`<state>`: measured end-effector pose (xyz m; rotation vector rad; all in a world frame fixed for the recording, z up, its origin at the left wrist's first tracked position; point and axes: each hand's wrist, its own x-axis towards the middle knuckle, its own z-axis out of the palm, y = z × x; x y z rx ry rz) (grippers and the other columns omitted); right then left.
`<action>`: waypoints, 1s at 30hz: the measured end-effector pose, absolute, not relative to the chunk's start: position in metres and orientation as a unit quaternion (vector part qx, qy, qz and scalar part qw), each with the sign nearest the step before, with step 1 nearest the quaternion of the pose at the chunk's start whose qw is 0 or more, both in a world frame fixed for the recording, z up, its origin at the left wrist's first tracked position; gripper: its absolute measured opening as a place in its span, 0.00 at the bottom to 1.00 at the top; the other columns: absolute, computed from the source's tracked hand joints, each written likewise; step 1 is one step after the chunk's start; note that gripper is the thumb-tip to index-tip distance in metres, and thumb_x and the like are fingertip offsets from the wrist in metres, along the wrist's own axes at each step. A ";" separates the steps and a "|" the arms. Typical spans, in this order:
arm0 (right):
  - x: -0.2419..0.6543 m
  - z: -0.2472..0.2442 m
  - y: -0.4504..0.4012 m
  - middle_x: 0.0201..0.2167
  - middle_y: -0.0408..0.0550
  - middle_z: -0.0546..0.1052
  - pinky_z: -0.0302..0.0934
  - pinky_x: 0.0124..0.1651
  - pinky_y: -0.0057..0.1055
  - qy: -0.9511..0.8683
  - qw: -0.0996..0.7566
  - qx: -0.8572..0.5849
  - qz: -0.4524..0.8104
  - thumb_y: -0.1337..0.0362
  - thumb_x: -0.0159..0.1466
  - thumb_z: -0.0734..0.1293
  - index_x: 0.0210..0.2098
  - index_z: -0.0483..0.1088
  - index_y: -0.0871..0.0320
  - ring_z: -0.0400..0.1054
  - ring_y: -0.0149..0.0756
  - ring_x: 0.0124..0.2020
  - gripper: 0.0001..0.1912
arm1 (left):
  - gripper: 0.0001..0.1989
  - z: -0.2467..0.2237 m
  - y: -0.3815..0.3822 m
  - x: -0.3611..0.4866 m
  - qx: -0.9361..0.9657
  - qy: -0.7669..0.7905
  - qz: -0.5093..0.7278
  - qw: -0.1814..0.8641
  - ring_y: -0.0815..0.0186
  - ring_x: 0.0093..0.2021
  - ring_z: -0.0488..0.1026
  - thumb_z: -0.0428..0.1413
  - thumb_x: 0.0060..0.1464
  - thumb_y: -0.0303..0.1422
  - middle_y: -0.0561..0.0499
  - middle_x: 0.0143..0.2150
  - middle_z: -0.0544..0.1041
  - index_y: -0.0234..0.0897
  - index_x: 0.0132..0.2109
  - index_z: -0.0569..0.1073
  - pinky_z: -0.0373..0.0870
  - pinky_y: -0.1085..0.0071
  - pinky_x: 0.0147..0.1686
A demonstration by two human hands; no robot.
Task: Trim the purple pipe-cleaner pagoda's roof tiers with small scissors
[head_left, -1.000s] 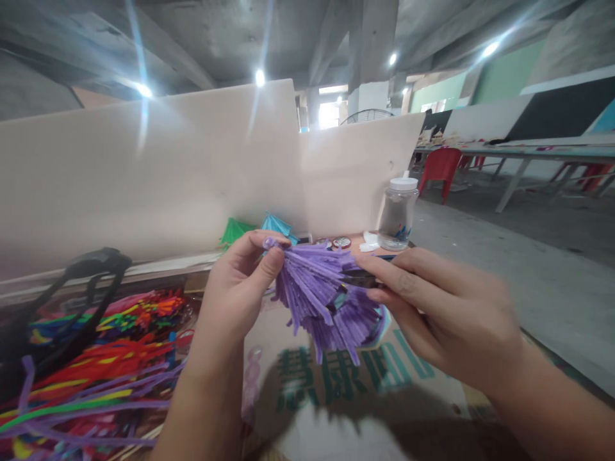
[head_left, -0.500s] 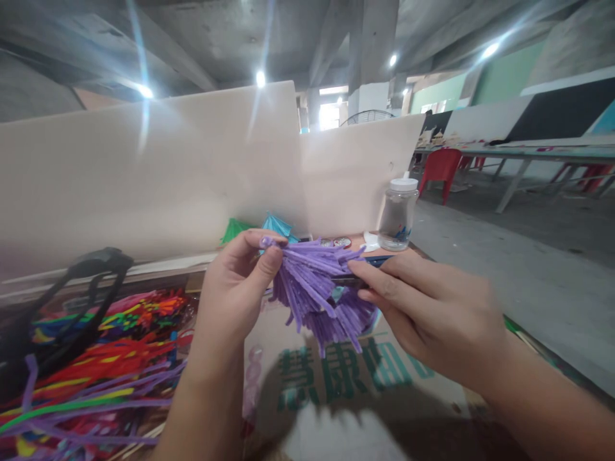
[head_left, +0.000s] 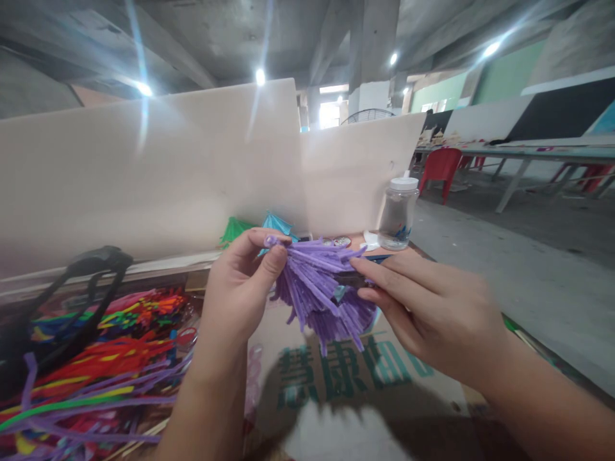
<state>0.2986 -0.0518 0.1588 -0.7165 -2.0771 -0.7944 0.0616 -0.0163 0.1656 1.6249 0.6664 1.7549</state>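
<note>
My left hand (head_left: pixel 243 278) pinches the gathered end of a bundle of purple pipe cleaners (head_left: pixel 310 282) between thumb and forefinger. The stems fan out to the right and downward, above a cardboard sheet (head_left: pixel 403 416). At their free ends, my right hand (head_left: pixel 423 301) is closed, its forefinger and thumb beside the stem tips. A slim dark tool (head_left: pixel 350 279) runs from its fingers in among the stems; most of it is hidden, so its kind cannot be made out.
Multicoloured pipe cleaners (head_left: pixel 110 352) lie at the left beneath a black handle-like frame (head_left: pixel 98 262). Small green (head_left: pixel 235 229) and blue (head_left: pixel 277 224) umbrella shapes stand at the back, near a clear bottle (head_left: pixel 398 214). A pale partition (head_left: pixel 192 160) rises behind; a red chair (head_left: pixel 441 169) stands beyond.
My left hand and the purple bundle have shifted very slightly to the right. My right hand stays nearly in place, with a purple tip now showing beside its fingers.
</note>
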 end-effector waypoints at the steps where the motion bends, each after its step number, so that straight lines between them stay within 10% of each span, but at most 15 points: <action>1: 0.299 0.159 -0.052 0.38 0.49 0.78 0.64 0.37 0.34 -0.818 0.393 -0.279 -0.313 0.68 0.68 0.66 0.52 0.72 0.65 0.74 0.37 0.37 0.13 | 0.06 0.165 -0.016 0.062 0.620 0.255 0.668 0.323 0.73 0.38 0.72 0.65 0.56 0.37 0.55 0.38 0.78 0.41 0.36 0.79 0.67 0.82 0.38; 30: 0.300 0.160 -0.051 0.38 0.51 0.79 0.66 0.38 0.33 -0.814 0.402 -0.276 -0.315 0.68 0.68 0.66 0.49 0.72 0.65 0.74 0.37 0.38 0.12 | 0.10 0.167 -0.018 0.062 0.622 0.291 0.667 0.290 0.66 0.40 0.74 0.65 0.54 0.41 0.51 0.38 0.78 0.40 0.36 0.77 0.71 0.74 0.40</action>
